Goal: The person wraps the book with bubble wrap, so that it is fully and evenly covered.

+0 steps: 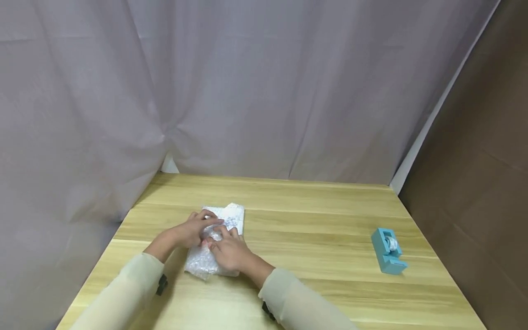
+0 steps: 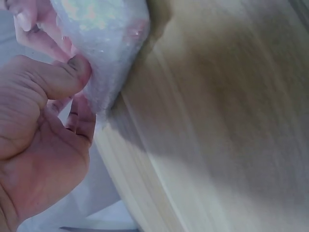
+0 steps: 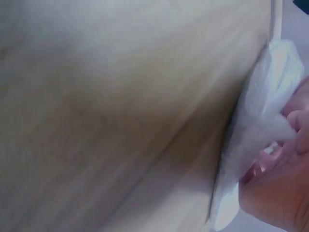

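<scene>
A flat package in clear bubble wrap [image 1: 202, 263] lies on the left part of the wooden table, with a white, bluish-patterned surface showing at its far end. From its left side my left hand [image 1: 191, 233] reaches over it. The left wrist view has that hand [image 2: 43, 116] pinching the edge of the bubble wrap [image 2: 108, 53] between thumb and fingers. My right hand [image 1: 231, 252] is on the package's right side, its fingers bent close to the left ones. In the right wrist view this hand [image 3: 280, 179] grips a raised fold of the wrap [image 3: 260, 121]; its fingertips are partly hidden.
A light-blue tape dispenser [image 1: 387, 252] with a roll of tape stands at the right of the wooden table [image 1: 313, 243]. Grey cloth [image 1: 264, 91] hangs behind and to the left of the table, and a brown panel [image 1: 474, 183] borders the right side.
</scene>
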Available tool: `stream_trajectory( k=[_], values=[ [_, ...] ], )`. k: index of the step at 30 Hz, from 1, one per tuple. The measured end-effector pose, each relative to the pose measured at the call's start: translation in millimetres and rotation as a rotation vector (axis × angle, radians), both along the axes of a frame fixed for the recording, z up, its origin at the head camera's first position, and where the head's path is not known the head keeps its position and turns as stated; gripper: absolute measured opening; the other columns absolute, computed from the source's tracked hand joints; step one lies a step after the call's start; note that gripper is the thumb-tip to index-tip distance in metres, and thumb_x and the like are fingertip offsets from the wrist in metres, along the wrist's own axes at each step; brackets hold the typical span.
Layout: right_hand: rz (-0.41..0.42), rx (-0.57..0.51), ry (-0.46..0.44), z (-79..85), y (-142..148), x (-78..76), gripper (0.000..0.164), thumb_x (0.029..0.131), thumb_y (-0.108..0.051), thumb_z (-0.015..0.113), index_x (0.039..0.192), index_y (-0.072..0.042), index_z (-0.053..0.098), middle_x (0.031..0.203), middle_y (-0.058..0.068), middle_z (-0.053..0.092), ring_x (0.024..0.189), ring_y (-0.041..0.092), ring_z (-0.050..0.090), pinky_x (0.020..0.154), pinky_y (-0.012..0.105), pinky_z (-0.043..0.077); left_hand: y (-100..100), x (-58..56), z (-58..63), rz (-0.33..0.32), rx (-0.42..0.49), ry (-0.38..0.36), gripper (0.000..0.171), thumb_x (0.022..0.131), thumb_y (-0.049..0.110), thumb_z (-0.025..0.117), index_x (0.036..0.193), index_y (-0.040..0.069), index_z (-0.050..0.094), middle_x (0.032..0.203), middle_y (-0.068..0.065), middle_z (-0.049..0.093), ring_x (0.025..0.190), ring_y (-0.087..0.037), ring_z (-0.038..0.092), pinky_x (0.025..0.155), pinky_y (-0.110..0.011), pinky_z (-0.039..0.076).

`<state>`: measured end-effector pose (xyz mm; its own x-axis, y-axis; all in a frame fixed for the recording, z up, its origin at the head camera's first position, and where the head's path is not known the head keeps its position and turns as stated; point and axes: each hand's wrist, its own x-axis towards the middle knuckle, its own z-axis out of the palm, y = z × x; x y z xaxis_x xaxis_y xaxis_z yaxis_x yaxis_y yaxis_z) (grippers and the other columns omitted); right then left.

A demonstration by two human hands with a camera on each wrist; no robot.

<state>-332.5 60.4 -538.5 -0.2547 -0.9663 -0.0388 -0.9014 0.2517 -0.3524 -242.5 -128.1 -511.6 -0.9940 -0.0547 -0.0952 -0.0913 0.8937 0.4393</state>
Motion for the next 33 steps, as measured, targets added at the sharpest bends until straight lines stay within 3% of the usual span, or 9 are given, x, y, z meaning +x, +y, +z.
stream_trajectory(
  k=[5,12,17,21,26,33],
  values=[
    [-0.03,-0.01,0.07,-8.0,2.3,6.7,0.054,0.119,-0.038,0.028,0.169,-0.027,0.047,0.179,0.004,0.035,0.139,0.033,0.047,0.107,0.046,0.046,4.3,-0.7,-3.7,0.002,0.002,-0.019,0.085,0.084,-0.017,0.073,0.162,0.012,0.055,0.164,-0.021,0.042,0.135,-0.045,0.045,0.11,-0.064,0.051],
    [0.062,-0.003,0.113,-14.1,11.3,3.9,0.066,0.117,-0.056,0.029,0.173,-0.022,0.039,0.184,0.008,0.028,0.152,0.033,0.042,0.115,0.053,0.045,7.8,8.3,-4.6,-0.008,-0.01,-0.002,0.087,0.084,-0.017,0.069,0.165,0.008,0.049,0.168,-0.027,0.042,0.141,-0.053,0.045,0.114,-0.073,0.048],
    [0.065,0.012,0.141,-14.0,16.8,0.1,0.075,0.113,-0.07,0.029,0.176,-0.028,0.032,0.184,0.005,0.028,0.156,0.036,0.039,0.115,0.061,0.043,9.0,10.6,-0.6,-0.006,-0.032,-0.005,0.084,0.082,-0.013,0.073,0.162,0.007,0.054,0.166,-0.028,0.044,0.142,-0.056,0.045,0.114,-0.075,0.048],
    [0.048,0.011,0.184,-14.5,16.2,-3.1,0.078,0.111,-0.076,0.027,0.176,-0.033,0.029,0.184,0.002,0.028,0.155,0.036,0.041,0.112,0.06,0.045,8.5,9.1,4.3,-0.006,-0.046,-0.018,0.082,0.084,-0.012,0.072,0.161,0.007,0.054,0.167,-0.027,0.043,0.145,-0.06,0.042,0.115,-0.078,0.046],
    [0.038,0.025,0.191,-13.6,16.6,-4.1,0.079,0.109,-0.079,0.027,0.176,-0.037,0.026,0.185,0.001,0.025,0.157,0.038,0.04,0.115,0.064,0.044,12.2,11.8,0.3,-0.014,-0.038,0.021,0.08,0.086,-0.012,0.069,0.163,0.004,0.051,0.169,-0.032,0.04,0.147,-0.065,0.039,0.118,-0.084,0.039],
    [0.027,0.02,0.189,-10.0,19.5,-4.6,0.08,0.108,-0.081,0.026,0.176,-0.038,0.025,0.186,0.007,0.022,0.159,0.041,0.038,0.116,0.069,0.044,20.5,16.4,1.1,0.011,-0.033,0.09,0.074,0.086,-0.015,0.064,0.159,-0.003,0.054,0.169,-0.037,0.039,0.149,-0.067,0.039,0.118,-0.083,0.04]
  ],
)
